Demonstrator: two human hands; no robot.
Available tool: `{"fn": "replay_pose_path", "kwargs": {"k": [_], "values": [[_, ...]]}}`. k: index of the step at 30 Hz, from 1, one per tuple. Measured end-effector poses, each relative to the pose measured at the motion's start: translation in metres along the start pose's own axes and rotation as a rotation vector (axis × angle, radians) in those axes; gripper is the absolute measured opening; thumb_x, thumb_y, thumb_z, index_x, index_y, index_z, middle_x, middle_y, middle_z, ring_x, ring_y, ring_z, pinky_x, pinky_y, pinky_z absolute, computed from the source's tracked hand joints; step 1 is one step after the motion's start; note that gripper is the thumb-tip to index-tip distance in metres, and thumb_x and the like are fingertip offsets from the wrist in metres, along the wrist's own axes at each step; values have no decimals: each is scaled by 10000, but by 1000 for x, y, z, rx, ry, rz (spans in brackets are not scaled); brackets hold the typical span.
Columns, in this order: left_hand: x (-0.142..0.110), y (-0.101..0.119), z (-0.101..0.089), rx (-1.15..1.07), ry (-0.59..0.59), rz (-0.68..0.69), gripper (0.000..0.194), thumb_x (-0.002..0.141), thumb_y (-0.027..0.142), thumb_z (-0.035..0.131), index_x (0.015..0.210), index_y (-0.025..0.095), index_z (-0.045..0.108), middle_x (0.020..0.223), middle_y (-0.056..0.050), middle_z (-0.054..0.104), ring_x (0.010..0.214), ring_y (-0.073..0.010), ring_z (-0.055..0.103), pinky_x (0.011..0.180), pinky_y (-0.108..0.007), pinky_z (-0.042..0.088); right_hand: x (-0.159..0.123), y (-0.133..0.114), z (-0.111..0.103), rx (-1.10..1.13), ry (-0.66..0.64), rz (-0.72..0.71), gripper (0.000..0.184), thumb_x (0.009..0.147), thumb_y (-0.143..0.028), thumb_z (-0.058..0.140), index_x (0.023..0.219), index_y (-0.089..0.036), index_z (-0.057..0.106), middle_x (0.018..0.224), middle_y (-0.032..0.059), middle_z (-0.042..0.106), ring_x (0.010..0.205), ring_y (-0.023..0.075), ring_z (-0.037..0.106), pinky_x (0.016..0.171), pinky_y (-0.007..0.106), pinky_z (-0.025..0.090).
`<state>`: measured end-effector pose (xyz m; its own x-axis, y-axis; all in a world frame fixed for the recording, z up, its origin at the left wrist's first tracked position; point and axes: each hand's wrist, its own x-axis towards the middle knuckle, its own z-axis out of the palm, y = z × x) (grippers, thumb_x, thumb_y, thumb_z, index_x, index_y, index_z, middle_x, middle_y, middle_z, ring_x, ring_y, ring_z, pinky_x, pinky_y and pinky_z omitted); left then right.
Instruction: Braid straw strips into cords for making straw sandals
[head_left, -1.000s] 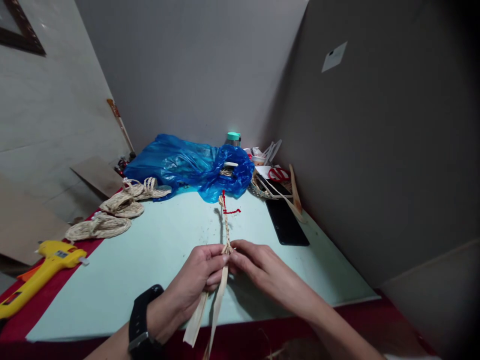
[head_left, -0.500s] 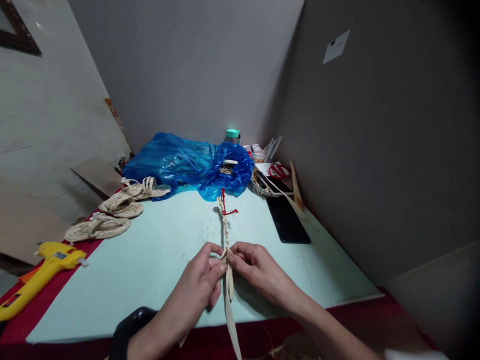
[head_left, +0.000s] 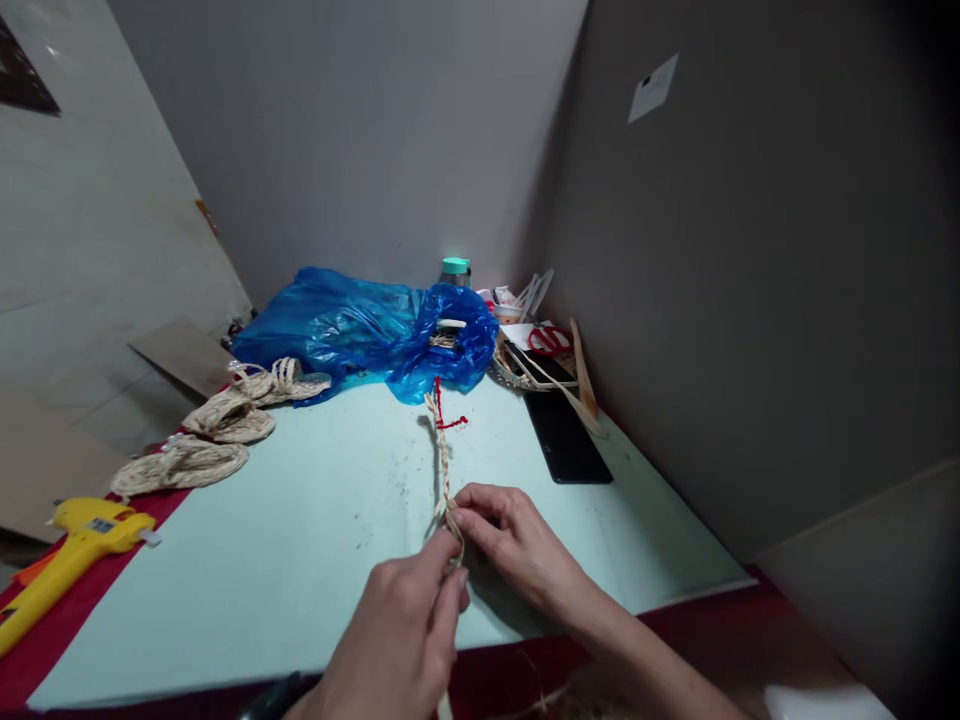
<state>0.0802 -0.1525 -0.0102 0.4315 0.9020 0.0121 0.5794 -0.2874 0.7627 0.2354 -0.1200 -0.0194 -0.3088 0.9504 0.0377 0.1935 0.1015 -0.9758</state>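
A thin braid of pale dried straw (head_left: 444, 455) stretches away from me over the light green table top, its far end beside a red mark. My right hand (head_left: 510, 535) pinches the near end of the braiding between thumb and fingers. Closer to me, my left hand (head_left: 412, 610) is closed on loose straw strands, a little below the right fingertips. One strand loops between the two hands. A strip of straw shows beneath the left hand at the bottom edge; the rest of it is hidden by that hand.
Woven straw sandals (head_left: 184, 464) lie along the left, near a yellow glue gun (head_left: 90, 535). A blue plastic bag (head_left: 337, 325) and a bottle (head_left: 455, 270) stand at the back. To the right are a black tablet (head_left: 568, 440), red-handled scissors (head_left: 550, 340) and a basket (head_left: 510, 374).
My left hand has moved down and toward me, drawing strands away from the braid. My right hand keeps its pinch. The whole view has shifted slightly.
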Motion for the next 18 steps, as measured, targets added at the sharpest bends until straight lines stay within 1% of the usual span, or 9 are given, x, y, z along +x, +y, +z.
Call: {"fn": "replay_pose_path", "kwargs": {"k": [3, 5, 7, 9, 11, 13, 14, 16, 18], "values": [[-5, -4, 8, 210, 98, 204, 243, 897, 214, 413, 1052, 186, 599, 896, -138, 726, 766, -270, 702, 648, -321, 513, 0, -2, -2, 216, -86, 77, 241, 897, -326, 519, 750, -142, 575, 634, -3, 543, 552, 96, 412, 533, 214, 319], [-8, -5, 6, 289, 90, 284, 298, 902, 193, 378, 1092, 166, 605, 917, -145, 721, 760, -267, 699, 634, -326, 513, 0, -3, -4, 334, -130, 99, 241, 886, -350, 552, 779, -136, 581, 671, 23, 602, 568, 101, 461, 564, 219, 342], [-10, -3, -3, 327, 14, 261, 289, 919, 220, 367, 974, 178, 647, 820, -105, 714, 683, -243, 681, 585, -312, 486, 0, -2, -6, 354, -140, 90, 241, 877, -355, 577, 779, -135, 585, 710, 45, 643, 582, 107, 482, 581, 224, 345], [-8, -1, -14, 284, -18, 156, 314, 934, 289, 395, 769, 204, 648, 722, -53, 674, 650, -208, 647, 585, -292, 452, 0, 0, -7, 301, -134, 69, 243, 883, -345, 573, 768, -133, 600, 712, 46, 655, 559, 98, 450, 562, 222, 317], [-1, 0, -25, 162, 71, 49, 304, 934, 342, 427, 745, 211, 626, 771, -35, 645, 736, -192, 622, 671, -286, 443, 0, 3, -7, 261, -121, 45, 239, 888, -337, 570, 771, -134, 613, 691, 29, 642, 545, 92, 417, 544, 218, 291], [11, -2, -30, -21, 158, -26, 188, 915, 342, 472, 918, 212, 608, 927, -45, 631, 876, -195, 594, 792, -294, 428, 0, 5, -7, 274, -116, 25, 246, 887, -352, 573, 775, -136, 610, 668, 16, 622, 558, 98, 437, 552, 214, 301], [17, -4, -30, -145, 142, -57, 185, 902, 330, 492, 1015, 211, 579, 942, -43, 623, 886, -189, 584, 808, -292, 424, 1, 5, -6, 291, -121, 13, 253, 890, -365, 570, 784, -137, 604, 662, 14, 617, 576, 106, 466, 573, 216, 323], [29, -7, -26, -429, -11, -117, 235, 889, 318, 497, 1082, 189, 532, 779, -8, 591, 725, -156, 565, 695, -264, 431, 1, 4, -5, 315, -146, -26, 265, 905, -386, 546, 815, -141, 592, 657, 13, 614, 626, 130, 528, 644, 236, 378], [38, -9, -19, -667, -175, -173, 225, 875, 326, 500, 1028, 164, 526, 632, 38, 508, 514, -100, 446, 501, -211, 338, 0, 4, -5, 291, -158, -61, 270, 916, -396, 522, 838, -143, 580, 675, 17, 615, 667, 150, 563, 693, 261, 406]]}}
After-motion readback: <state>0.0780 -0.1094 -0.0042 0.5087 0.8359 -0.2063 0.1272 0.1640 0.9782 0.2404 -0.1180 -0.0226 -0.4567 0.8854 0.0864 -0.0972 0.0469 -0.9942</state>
